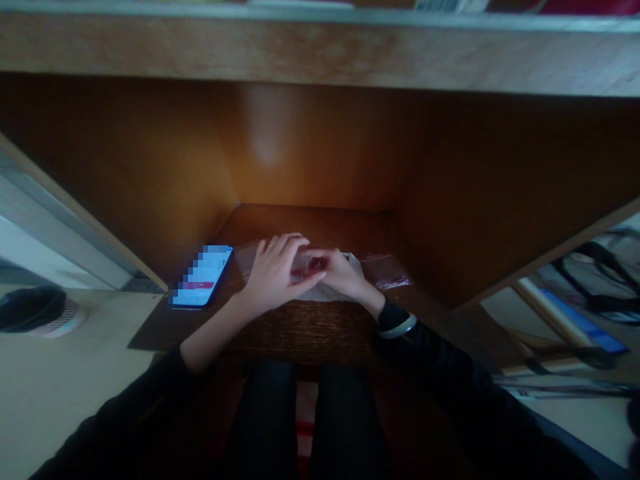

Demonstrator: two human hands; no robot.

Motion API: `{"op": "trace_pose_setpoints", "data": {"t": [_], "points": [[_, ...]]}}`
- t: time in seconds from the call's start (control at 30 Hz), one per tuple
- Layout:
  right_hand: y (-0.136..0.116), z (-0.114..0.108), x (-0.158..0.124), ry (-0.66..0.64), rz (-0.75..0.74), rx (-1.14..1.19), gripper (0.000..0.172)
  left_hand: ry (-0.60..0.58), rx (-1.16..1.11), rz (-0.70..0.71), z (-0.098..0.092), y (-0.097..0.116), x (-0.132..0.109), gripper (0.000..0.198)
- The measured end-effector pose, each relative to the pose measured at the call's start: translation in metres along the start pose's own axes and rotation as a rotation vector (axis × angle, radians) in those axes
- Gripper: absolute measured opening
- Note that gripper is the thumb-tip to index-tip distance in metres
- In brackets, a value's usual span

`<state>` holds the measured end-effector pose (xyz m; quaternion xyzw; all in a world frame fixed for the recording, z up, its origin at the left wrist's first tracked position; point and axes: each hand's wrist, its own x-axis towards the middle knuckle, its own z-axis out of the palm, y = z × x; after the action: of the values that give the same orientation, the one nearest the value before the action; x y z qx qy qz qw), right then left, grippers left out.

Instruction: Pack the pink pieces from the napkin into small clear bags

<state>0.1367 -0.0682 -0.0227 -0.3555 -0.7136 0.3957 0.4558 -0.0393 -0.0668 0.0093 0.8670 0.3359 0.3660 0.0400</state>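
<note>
My left hand (277, 272) is over the brown wooden surface, its fingers stretched forward and its thumb apart from them. The tip of that thumb meets the fingers of my right hand (340, 272), which are curled together in a pinch. Whatever they grip is too small and blurred to name; something dark reddish shows in the gap between the hands. Under and behind my right hand lies a pale, crumpled sheet (325, 293), paper or cloth. A clear plastic bag (390, 270) rests to its right. More clear plastic (245, 257) shows left of my left hand.
A phone (203, 277) with a lit screen lies at the left. Wooden walls (320, 147) enclose the surface at the back and sides, beneath a thick ledge (320, 50). A lined bin (40, 313) stands on the floor at far left; dark straps (595, 273) are at far right.
</note>
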Motion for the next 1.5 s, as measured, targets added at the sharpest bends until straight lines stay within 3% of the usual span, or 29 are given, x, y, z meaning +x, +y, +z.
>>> {"op": "trace_pose_setpoints", "data": {"t": [0.07,0.17,0.4,0.5,0.67,0.77,0.87,0.97,1.07,1.2,1.37,1.5], "points": [[-0.004,-0.002,0.0,0.022,0.021,0.015,0.032,-0.065,-0.062,-0.021,-0.003,-0.006,0.0,0.057],[-0.008,-0.005,0.001,0.027,0.059,0.07,0.034,-0.152,-0.19,-0.08,-0.006,-0.012,-0.002,0.058],[-0.007,-0.007,0.001,0.063,0.139,0.114,0.02,-0.14,-0.585,-0.3,-0.001,-0.014,-0.002,0.051],[-0.005,-0.006,0.001,0.065,0.155,0.09,0.021,-0.132,-0.585,-0.32,0.003,-0.012,-0.003,0.05],[-0.002,0.001,0.002,0.043,0.064,0.074,0.022,-0.096,-0.476,-0.297,0.011,-0.013,-0.009,0.056],[0.003,0.001,0.004,0.126,0.097,0.047,0.017,-0.049,-0.457,-0.311,0.015,-0.015,-0.011,0.055],[0.007,-0.002,0.006,0.305,0.174,-0.032,0.019,0.003,-0.493,-0.352,0.021,-0.018,-0.014,0.048],[0.007,-0.004,0.003,0.403,0.176,-0.325,0.022,0.095,-0.611,-0.446,0.028,-0.022,-0.015,0.038],[0.006,0.002,-0.003,0.259,0.124,-0.693,0.017,0.212,-0.733,-0.53,0.034,-0.026,-0.015,0.029],[0.007,0.012,-0.009,0.029,0.008,-0.903,0.016,0.234,-0.838,-0.566,0.035,-0.028,-0.013,0.027],[0.007,0.016,-0.01,-0.018,-0.027,-1.002,0.012,0.162,-0.862,-0.523,0.033,-0.025,-0.012,0.028],[0.007,0.015,-0.009,-0.018,-0.052,-0.916,0.009,0.133,-0.864,-0.468,0.033,-0.024,-0.013,0.027]]}}
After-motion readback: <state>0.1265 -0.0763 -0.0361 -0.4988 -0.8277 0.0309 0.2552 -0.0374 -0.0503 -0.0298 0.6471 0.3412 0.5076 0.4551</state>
